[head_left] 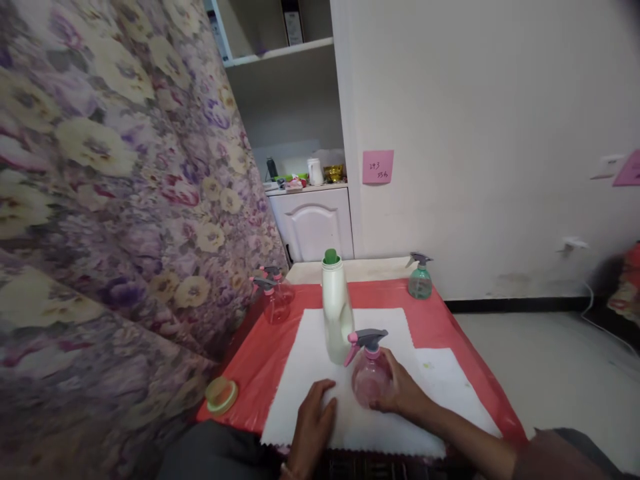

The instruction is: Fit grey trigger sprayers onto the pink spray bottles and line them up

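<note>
A clear pink spray bottle (371,383) with a grey and pink trigger head stands upright in the grip of my right hand (397,390), whose fingers wrap its right side. My left hand (315,420) rests at the front of the white cloth (350,427), left of that bottle, fingers apart and holding nothing. Just behind the two hands a tall pale-green jug (334,307) with a side handle stands on the cloth. Something green (331,256) sits in its mouth.
Two pink spray bottles (276,308) stand at the table's left edge, a green one (420,284) at the back right. A pale-green cap (221,396) lies front left on the red tablecloth (250,373). A floral curtain (150,200) hangs close on the left.
</note>
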Tool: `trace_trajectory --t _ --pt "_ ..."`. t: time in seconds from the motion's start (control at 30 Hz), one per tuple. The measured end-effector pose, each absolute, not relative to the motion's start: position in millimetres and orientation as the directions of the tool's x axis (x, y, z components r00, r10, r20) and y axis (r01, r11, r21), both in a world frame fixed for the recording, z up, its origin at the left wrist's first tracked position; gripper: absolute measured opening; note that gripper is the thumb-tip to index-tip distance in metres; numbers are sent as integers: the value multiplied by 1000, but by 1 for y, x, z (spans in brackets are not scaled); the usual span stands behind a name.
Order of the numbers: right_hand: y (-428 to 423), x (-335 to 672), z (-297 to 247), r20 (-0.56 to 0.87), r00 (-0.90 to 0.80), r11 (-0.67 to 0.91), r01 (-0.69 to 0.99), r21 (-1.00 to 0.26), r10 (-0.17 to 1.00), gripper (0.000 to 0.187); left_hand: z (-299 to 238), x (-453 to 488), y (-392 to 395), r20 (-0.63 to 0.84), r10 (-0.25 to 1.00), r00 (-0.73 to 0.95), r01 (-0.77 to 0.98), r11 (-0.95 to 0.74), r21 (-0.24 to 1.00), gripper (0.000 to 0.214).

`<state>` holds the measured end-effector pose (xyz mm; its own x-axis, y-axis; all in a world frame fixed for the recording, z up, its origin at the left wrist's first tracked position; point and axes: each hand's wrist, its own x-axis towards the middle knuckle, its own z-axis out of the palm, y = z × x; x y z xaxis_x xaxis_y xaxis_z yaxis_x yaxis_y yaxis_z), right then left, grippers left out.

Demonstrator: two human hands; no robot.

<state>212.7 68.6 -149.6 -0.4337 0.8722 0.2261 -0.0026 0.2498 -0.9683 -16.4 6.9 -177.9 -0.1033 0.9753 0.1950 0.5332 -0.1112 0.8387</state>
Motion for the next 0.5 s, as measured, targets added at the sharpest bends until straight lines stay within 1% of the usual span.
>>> trace_trajectory --t 0.1,0.2,0.3,0.37,0.5 --pt "58 205 -153 227 -366 248 11 -969 903 82 -167 5 1 198 980 -5 455 -174 873 41" --pt "49 199 -162 225 -274 244 36 -969 935 81 -165 24 0 241 970 28 408 -231 883 51" --pt "43 196 -177 240 -167 263 139 -955 956 78 -171 36 3 248 969 15 372 -236 898 60" --pt "39 194 -190 279 -104 294 190 -937 955 72 -174 41 5 258 966 9 351 -245 904 67" --pt "29 193 -209 374 -79 382 214 -899 924 60 -175 46 11 223 973 -50 260 -203 944 78"
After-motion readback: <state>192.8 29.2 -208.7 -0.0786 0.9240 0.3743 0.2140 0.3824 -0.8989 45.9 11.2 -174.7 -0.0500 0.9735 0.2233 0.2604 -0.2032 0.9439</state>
